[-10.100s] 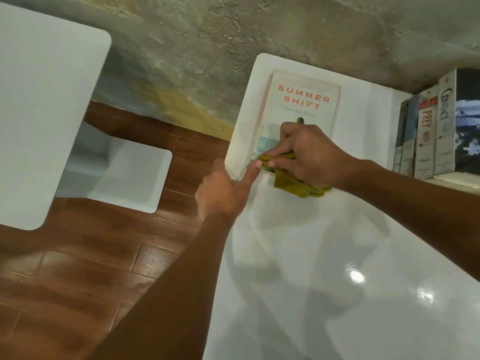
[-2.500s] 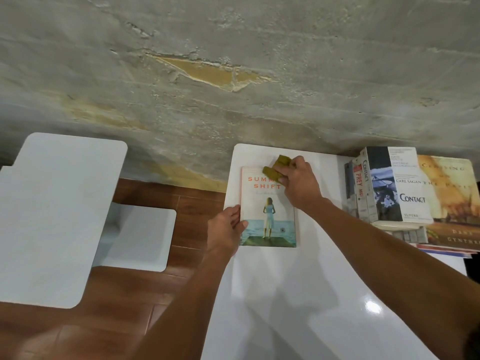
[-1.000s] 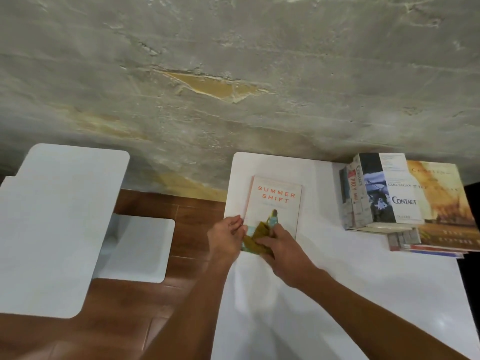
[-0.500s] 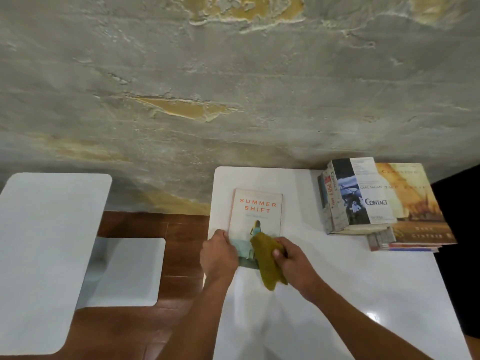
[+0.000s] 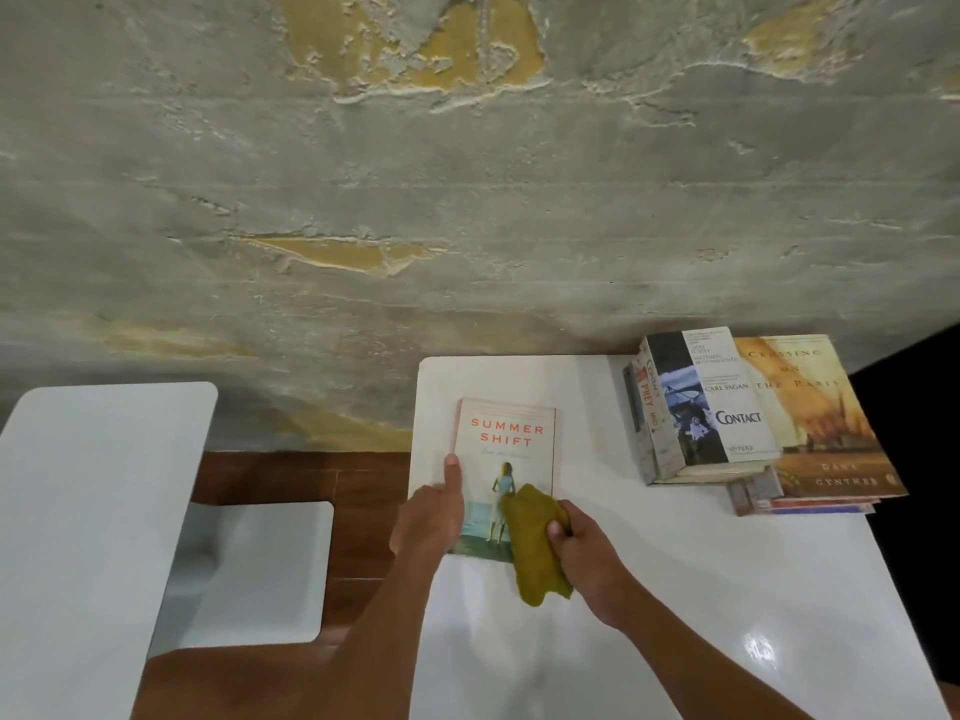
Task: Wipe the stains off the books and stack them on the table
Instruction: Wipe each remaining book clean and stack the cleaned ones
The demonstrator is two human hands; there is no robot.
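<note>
The book "Summer Shift" (image 5: 506,439) lies flat, cover up, near the left edge of the white table (image 5: 675,589). My left hand (image 5: 431,517) holds its left edge, thumb lying along the cover. My right hand (image 5: 582,543) grips a mustard-yellow cloth (image 5: 535,548) that hangs over the book's lower right corner and onto the table. At the table's back right lies a stack of books (image 5: 753,423) with "Contact" on top.
A rough concrete wall (image 5: 467,200) runs right behind the table. To the left stands a second white table (image 5: 88,511) with its base on the brown wooden floor (image 5: 291,475). A dark gap borders the table's right edge.
The cloth was wiped from the cover's top down to its lower right corner. My left hand shifted to the book's left edge, thumb now on the cover. The camera tilted up.
</note>
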